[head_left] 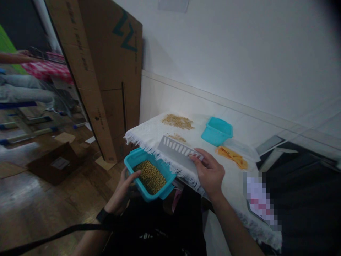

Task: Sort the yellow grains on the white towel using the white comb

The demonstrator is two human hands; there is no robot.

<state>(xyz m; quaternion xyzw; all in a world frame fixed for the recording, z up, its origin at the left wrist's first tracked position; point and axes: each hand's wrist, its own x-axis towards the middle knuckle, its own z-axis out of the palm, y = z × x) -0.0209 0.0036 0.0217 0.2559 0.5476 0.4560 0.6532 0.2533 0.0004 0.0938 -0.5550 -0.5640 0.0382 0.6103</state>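
My left hand (123,188) grips the near left wall of a teal plastic container (145,195), thumb over its rim. Yellowish beans (151,176), which look like soybeans, lie inside it. The container is just below the fringed edge of a white cloth (197,137) on the table. My right hand (211,174) pinches the right end of a flat grey scraper-like plate (174,153) with a row of slots, lying at the cloth's front edge above the container. Beyond the plate, a small patch of beans (177,137) and a larger spread of beans (178,121) rest on the cloth.
A second teal container (217,132) stands at the back right, beside a folded orange cloth (232,157) and a clear lid (242,148). A tall cardboard box (114,71) borders the table's left. A white wall (239,53) rises behind. At far left, another person's arm (13,57) shows.
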